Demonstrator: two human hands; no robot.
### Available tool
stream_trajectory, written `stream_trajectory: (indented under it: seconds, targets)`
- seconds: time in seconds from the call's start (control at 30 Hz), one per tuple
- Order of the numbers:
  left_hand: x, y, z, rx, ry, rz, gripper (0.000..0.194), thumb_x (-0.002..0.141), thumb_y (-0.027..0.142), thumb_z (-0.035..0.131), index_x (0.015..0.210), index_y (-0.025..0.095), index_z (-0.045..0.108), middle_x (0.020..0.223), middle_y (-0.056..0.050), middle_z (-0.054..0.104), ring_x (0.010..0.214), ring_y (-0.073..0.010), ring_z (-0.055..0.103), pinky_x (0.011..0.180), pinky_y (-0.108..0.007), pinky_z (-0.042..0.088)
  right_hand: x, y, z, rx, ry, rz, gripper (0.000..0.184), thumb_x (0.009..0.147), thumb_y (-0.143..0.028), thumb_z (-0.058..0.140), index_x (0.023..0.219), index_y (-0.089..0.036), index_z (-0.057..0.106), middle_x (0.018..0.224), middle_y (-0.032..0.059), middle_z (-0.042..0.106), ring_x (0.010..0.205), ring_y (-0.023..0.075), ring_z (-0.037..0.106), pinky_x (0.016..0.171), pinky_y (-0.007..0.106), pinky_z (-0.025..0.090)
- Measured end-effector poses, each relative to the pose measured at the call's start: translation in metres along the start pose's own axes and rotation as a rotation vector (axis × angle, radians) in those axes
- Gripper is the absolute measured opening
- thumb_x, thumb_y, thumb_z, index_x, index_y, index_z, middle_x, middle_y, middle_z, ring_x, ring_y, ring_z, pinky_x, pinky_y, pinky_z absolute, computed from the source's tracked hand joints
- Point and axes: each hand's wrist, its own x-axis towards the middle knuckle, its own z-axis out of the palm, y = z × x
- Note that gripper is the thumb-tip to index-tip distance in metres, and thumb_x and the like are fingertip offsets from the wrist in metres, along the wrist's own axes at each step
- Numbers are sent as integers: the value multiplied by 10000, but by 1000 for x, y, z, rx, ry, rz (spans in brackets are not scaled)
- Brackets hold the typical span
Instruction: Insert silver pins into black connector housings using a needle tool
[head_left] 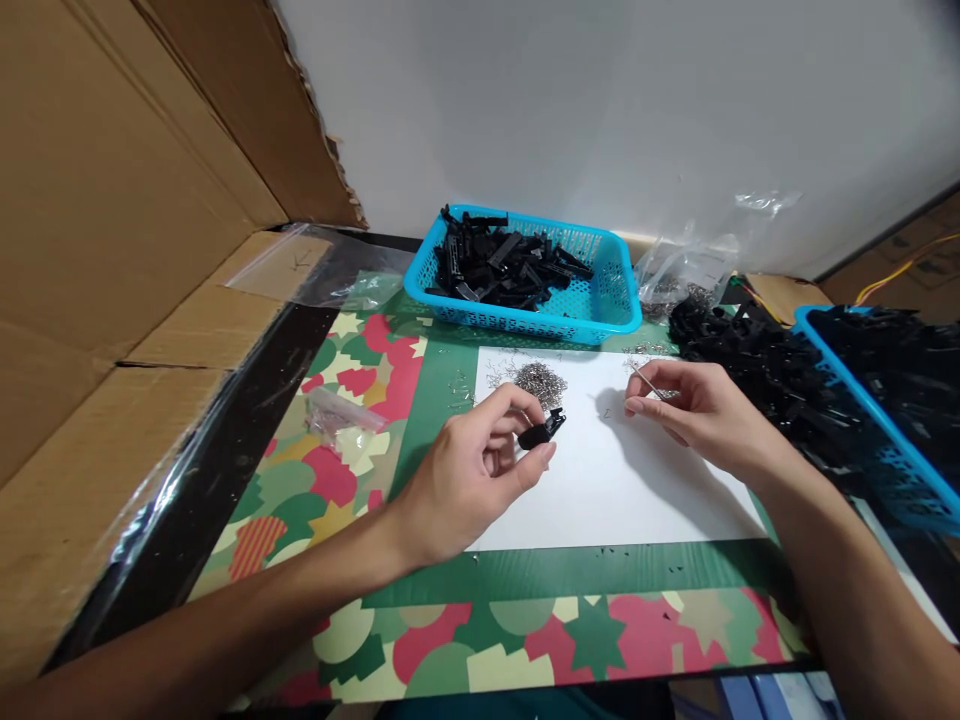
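Observation:
My left hand is closed on a small black plastic part, held over the white sheet of paper. One end of this part is notched; my fingers hide some of the rest. To the right, above the same sheet, my right hand pinches a thin metal rod-like tool between thumb and fingers. Its tip slants up and left, and its other end is hidden in the hand. Just beyond my left hand lies a heap of tiny silvery metal pieces, too small to name surely.
A blue basket of black plastic parts stands at the back. On the right are a heap of black parts and a second blue basket. Plastic bags lie back left, and cardboard rises on the left.

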Motion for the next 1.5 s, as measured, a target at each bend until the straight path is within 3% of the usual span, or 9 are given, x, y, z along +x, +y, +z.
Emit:
stream_trajectory:
  seconds: [0.1,0.23,0.37,0.47,0.73,0.83,1.0,1.2,1.5]
  targets:
    - [0,-1,0,19,-30,-28,162,1013,291,663,1115,210,567,813,20,678,598,-106,495,539,-244,359,-1,-5,4,87,45,-15,340,834,-444,901,934,-165,734,766,47,757,480,83,449,425,240,259]
    - [1,1,-1,112,-76,-58,138,1024,300,656,1112,212,596,781,52,592,562,-90,419,520,-234,323,-4,-10,13,89,20,-72,257,861,-403,887,874,-173,774,788,59,774,546,120,564,449,248,350]
    - [1,-1,-1,164,-67,-24,135,1038,313,665,1130,228,614,675,90,471,543,-98,427,508,-235,310,-6,-7,22,32,-46,-103,203,965,-381,792,912,-187,816,823,60,786,723,176,687,601,274,503]
    - [-2,-3,0,210,-67,31,139,1049,315,660,1155,231,626,616,103,441,510,-106,430,499,-249,307,-6,-5,26,12,-64,-122,202,980,-384,779,927,-192,817,875,63,800,821,197,716,702,291,545]
    - [-6,0,0,396,-149,150,104,1059,261,652,1158,230,644,729,55,645,587,-143,619,577,-253,426,-8,-10,31,-67,-71,-152,245,1033,-426,695,1094,-200,766,994,88,795,898,230,744,695,304,575]
    - [-6,0,1,465,-158,162,68,1059,245,648,1124,226,645,734,45,694,566,-152,653,551,-251,421,-13,-14,34,-200,-43,-147,230,1044,-365,663,1220,-222,701,948,67,787,837,228,744,700,326,577]
    - [-7,-7,4,509,-168,247,100,1061,158,624,1135,226,616,957,-13,826,694,-179,780,606,-257,494,-20,-18,37,-419,-72,-157,289,1040,-274,616,1328,-272,633,964,46,810,720,209,726,665,324,535]
    - [-8,-10,7,605,-153,359,227,1008,62,674,1138,226,585,1047,-11,849,851,-232,841,653,-274,530,-22,-18,37,-567,-88,-193,361,1037,-233,588,1393,-284,563,1006,42,827,758,231,774,668,295,484]
    - [-8,-6,9,609,-144,348,175,1047,170,707,1146,218,571,1067,-6,836,840,-234,842,636,-286,510,-27,-15,46,-764,-48,-251,379,1036,-195,544,1403,-290,532,937,30,821,699,240,740,636,294,432]
